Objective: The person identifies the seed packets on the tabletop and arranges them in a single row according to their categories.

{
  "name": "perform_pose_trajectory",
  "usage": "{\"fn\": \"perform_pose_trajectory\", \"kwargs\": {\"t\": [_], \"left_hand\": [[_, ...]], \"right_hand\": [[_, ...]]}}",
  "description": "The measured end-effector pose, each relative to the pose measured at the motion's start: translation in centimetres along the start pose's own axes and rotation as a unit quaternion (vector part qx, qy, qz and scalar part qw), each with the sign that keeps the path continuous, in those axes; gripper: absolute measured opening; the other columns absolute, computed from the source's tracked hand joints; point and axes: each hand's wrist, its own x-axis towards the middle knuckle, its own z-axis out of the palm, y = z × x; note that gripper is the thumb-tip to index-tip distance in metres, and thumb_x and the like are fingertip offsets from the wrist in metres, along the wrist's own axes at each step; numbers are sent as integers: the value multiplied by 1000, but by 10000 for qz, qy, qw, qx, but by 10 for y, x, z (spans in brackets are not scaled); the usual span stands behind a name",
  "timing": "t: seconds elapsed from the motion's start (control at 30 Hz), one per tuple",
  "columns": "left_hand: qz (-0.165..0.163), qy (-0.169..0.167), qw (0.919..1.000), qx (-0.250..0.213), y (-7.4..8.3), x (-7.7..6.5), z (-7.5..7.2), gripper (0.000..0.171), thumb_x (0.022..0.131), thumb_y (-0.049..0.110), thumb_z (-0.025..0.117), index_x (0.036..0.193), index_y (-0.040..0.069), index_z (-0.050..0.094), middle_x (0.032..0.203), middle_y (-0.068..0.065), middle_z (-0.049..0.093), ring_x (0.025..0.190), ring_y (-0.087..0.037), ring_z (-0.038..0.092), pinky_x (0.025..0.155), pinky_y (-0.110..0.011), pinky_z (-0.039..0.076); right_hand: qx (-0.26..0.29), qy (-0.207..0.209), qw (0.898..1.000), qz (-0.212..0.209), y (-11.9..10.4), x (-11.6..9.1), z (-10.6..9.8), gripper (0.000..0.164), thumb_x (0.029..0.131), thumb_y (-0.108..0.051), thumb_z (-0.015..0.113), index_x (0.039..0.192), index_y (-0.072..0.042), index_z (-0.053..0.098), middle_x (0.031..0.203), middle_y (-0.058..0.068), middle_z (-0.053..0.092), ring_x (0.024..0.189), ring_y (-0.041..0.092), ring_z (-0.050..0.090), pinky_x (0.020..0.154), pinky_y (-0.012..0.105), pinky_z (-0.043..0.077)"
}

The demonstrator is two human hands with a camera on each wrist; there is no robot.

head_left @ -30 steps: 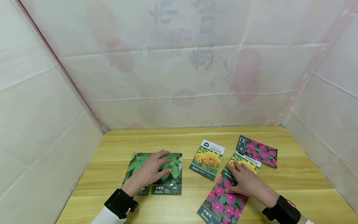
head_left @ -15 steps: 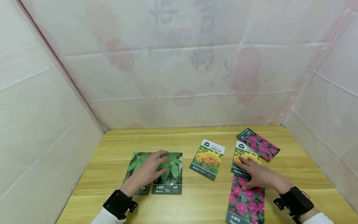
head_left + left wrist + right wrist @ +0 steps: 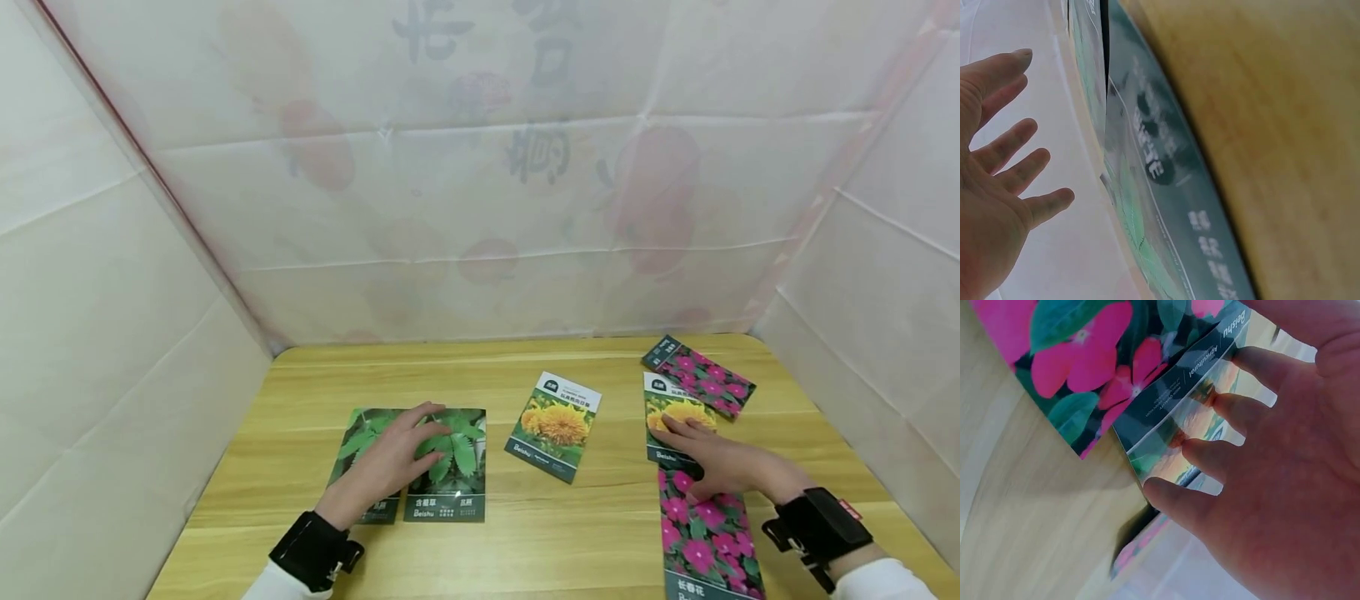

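My left hand [image 3: 386, 467] hovers with fingers spread over two seed packets showing green leaves, a right one [image 3: 467, 475] and a partly hidden left one [image 3: 358, 437]. In the left wrist view a gap shows between that hand and the packets. My right hand [image 3: 731, 467] presses its straight fingertips on a yellow-flower seed packet [image 3: 678, 408]. Its thumb lies over a pink-flower packet [image 3: 712, 546] nearer the front, whose top edge meets the yellow one. Another pink-flower packet [image 3: 705, 375] lies slantwise across the yellow packet's upper right corner.
A second yellow-flower packet [image 3: 555, 429] lies slightly tilted mid-table, apart from both groups. The wooden table [image 3: 540, 550] is enclosed by pale cloth walls at the back [image 3: 480, 208] and both sides. Each wrist wears a black strap.
My right hand has slid rightward, taking the yellow packet and front pink packet along and straightening them. The far pink packet has shifted up and right. My left hand has barely moved.
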Motion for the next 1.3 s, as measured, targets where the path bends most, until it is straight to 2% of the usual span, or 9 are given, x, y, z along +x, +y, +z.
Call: {"fn": "perform_pose_trajectory", "kwargs": {"t": [0.1, 0.17, 0.27, 0.33, 0.47, 0.6, 0.77, 0.97, 1.3], "left_hand": [[-33, -7, 10000, -15, 0, 0, -1, 37, 91, 19, 84, 126, 13, 73, 149, -15, 53, 133, -37, 55, 105, -52, 52], [-55, -7, 10000, -9, 0, 0, -1, 38, 90, 18, 84, 125, 12, 73, 148, -15, 53, 132, -37, 55, 104, -52, 52], [-82, 11, 10000, 8, -1, -1, -2, 38, 89, 16, 84, 125, 13, 73, 148, -16, 54, 132, -37, 56, 104, -52, 52], [-96, 47, 9999, 7, -1, -1, -1, 38, 89, 15, 84, 125, 13, 73, 148, -16, 54, 132, -37, 56, 105, -52, 52], [-157, 112, 9997, -164, 1, 0, -1, 38, 90, 13, 83, 126, 12, 72, 150, -15, 52, 133, -36, 55, 106, -51, 51], [-254, 173, 9986, -439, 5, 2, 0, 38, 90, 10, 82, 127, 11, 71, 152, -14, 51, 133, -36, 55, 104, -49, 53], [-460, 323, 9952, -797, 9, 6, 2, 37, 93, 10, 79, 129, 9, 70, 152, -12, 51, 133, -36, 55, 102, -48, 54], [-646, 465, 9920, -976, 12, 8, 4, 37, 93, 10, 79, 129, 10, 71, 153, -11, 51, 134, -34, 55, 103, -48, 53], [-630, 652, 9904, -1043, 13, 11, 10, 35, 91, 9, 81, 125, 7, 73, 149, -12, 54, 128, -36, 59, 92, -49, 57]], "right_hand": [[77, 22, 9999, 85, 0, -1, -4, 97, 83, -24, 88, 161, -1, 34, 165, 35, 15, 145, 67, 3, 101, 74, 37], [37, 263, 9996, 39, 1, 2, -6, 93, 86, -34, 85, 159, -2, 38, 164, 34, 19, 145, 67, 6, 103, 77, 34], [-154, 900, 9958, -99, -3, 11, -8, 85, 92, -48, 77, 154, 2, 46, 158, 36, 32, 143, 64, 24, 105, 79, 32], [-401, 1434, 9888, -110, -10, 20, -9, 81, 95, -54, 71, 149, 3, 52, 150, 33, 46, 137, 57, 41, 105, 71, 41], [-551, 2218, 9735, -18, -30, 40, -11, 69, 101, -50, 65, 142, 6, 57, 137, 28, 60, 123, 48, 58, 99, 60, 51], [-623, 2650, 9622, 117, -46, 60, -7, 64, 103, -45, 63, 143, 5, 56, 136, 29, 60, 123, 48, 58, 103, 60, 48], [-683, 2745, 9589, 226, -57, 84, -2, 59, 104, -39, 64, 141, 6, 57, 133, 30, 61, 125, 50, 55, 106, 60, 46], [-671, 2667, 9610, 298, -66, 106, 5, 59, 103, -38, 65, 139, 9, 58, 129, 30, 62, 123, 50, 56, 106, 60, 46], [-890, 2388, 9652, 589, -76, 121, 12, 72, 98, -50, 69, 142, 6, 55, 132, 33, 55, 124, 53, 51, 105, 63, 44]]}}
